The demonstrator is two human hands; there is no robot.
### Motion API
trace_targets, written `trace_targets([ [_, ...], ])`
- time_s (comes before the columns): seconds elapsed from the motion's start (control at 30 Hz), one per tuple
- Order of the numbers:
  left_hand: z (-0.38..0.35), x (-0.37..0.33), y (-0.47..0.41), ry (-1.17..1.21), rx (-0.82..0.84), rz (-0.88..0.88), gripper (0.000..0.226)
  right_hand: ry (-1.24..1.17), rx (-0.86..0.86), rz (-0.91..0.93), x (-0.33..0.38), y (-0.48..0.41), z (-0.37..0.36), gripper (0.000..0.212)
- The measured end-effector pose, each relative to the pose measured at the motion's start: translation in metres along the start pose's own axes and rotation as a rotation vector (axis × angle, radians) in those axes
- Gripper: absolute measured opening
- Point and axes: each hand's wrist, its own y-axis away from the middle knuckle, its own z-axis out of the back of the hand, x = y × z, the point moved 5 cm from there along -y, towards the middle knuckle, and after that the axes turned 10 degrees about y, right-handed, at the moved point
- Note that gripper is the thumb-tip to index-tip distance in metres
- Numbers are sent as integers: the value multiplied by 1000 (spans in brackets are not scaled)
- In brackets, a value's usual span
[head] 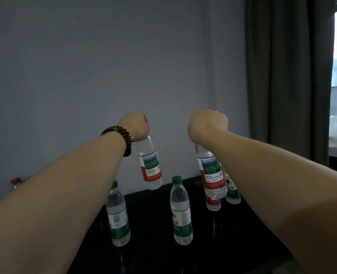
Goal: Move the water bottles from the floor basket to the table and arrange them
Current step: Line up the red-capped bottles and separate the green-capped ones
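Bottles hang one from each of the hands, long axis near vertical, tops up. The left hand [136, 126] is clamped over the top of the left bottle [150, 167]; the right hand [207, 125] is clamped over the top of the right bottle [213, 171]. Both bases are clear of the desk [153, 224], above its far part.

The left bottle hangs beyond the gap between the near-left green bottle [118, 216] and the middle green bottle [181, 212]. The right bottle overlaps a standing red-labelled bottle [213, 203], with the far-right green bottle [233, 191] just beside it.

Judgement: the left side can descend straight; the right side likely needs a sideways offset first. The basket is out of view.
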Motion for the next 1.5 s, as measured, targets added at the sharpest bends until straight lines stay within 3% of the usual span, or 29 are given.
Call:
trace_targets([
  [0.2, 55, 30, 32, 52, -61, 28, 27, -134, -83, 121, 53, 21, 47, 28],
  [0.5, 81, 90, 114, -146, 348, 103, 23, -175, 153, 455, 156, 73, 29, 28],
  [0.8, 37, 156, 178, -162, 492, 134, 15, -84, 308, 708, 227, 138, -27, 24],
  [1.0, 32, 172, 190, -134, 479, 128, 12, -47, 348, 705, 247, 151, -42, 30],
  [1.2, 14, 176, 189, -106, 502, 144, 12, -44, 286, 638, 248, 147, -56, 13],
  [1.37, 4, 172, 183, -109, 508, 136, 15, -34, 266, 560, 242, 137, -68, 20],
  [1.5, 2, 170, 181, -99, 529, 172, 13, -61, 294, 586, 241, 135, -70, 38],
])
